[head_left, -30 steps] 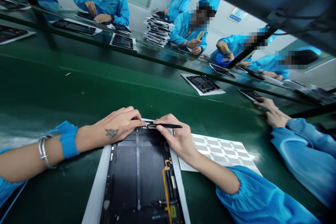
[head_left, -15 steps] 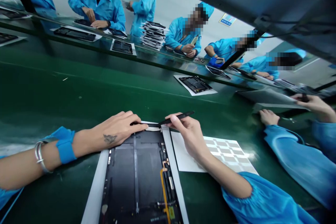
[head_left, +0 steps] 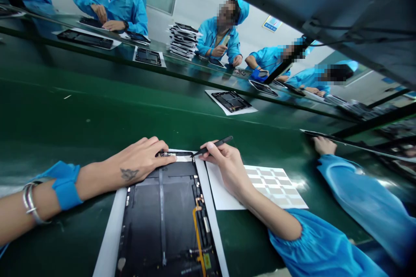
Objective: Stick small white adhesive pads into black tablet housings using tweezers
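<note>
Left hand (head_left: pixel 141 159) lying almost flat, fingers a little curved on small black strip (head_left: pixel 166 154) at top edge of tablet frame (head_left: pixel 159 220), right hand (head_left: pixel 224 169) pinching black tweezers (head_left: pixel 215 146), tip just beside the strip, frame on white paper (head_left: pixel 110 233) on green bench (head_left: pixel 65 117), near sheet of labels (head_left: pixel 276 186)

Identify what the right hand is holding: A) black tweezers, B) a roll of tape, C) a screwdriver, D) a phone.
A: the right hand pinches the black tweezers between thumb and fingers.
</note>
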Motion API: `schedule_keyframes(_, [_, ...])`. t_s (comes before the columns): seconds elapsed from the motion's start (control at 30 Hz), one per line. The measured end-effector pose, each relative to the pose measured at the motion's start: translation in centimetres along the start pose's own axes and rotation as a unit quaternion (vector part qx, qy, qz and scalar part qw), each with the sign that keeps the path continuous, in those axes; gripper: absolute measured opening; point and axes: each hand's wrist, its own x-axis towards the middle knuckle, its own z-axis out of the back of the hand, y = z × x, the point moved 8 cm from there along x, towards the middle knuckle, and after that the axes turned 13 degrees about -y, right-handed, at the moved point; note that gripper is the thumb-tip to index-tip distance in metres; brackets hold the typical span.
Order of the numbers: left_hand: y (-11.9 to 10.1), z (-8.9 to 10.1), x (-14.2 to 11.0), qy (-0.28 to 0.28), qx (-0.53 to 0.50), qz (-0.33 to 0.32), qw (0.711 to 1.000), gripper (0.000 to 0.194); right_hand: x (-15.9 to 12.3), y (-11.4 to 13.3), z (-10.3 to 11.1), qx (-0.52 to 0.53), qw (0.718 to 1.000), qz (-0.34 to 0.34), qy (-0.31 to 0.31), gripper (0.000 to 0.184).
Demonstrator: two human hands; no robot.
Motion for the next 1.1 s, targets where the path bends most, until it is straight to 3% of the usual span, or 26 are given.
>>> schedule_keyframes(0.4, [0.1,0.1,0.2,0.041,0.013,0.02,0.999,0.047,0.0,-0.1,-0.2,-0.009,1.0,0.023,0.01,0.04])
schedule_keyframes(0.83, [0.1,0.2,0.2,0.037,0.005,-0.005,0.999,0.046,0.0,0.4,-0.1,-0.082,0.994,0.078,-0.002,0.042])
schedule_keyframes(0.97, [-0.4,0.4,1.2,0.065,0.029,-0.036,0.997,0.041,-0.3,3.5,0.1,-0.092,0.98,0.174,-0.027,0.036])
schedule_keyframes(1.1, [-1.2,-0.1,3.0,0.069,0.084,-0.064,0.992,0.047,-1.6,7.6,-2.2,-0.153,0.933,0.32,0.069,0.025])
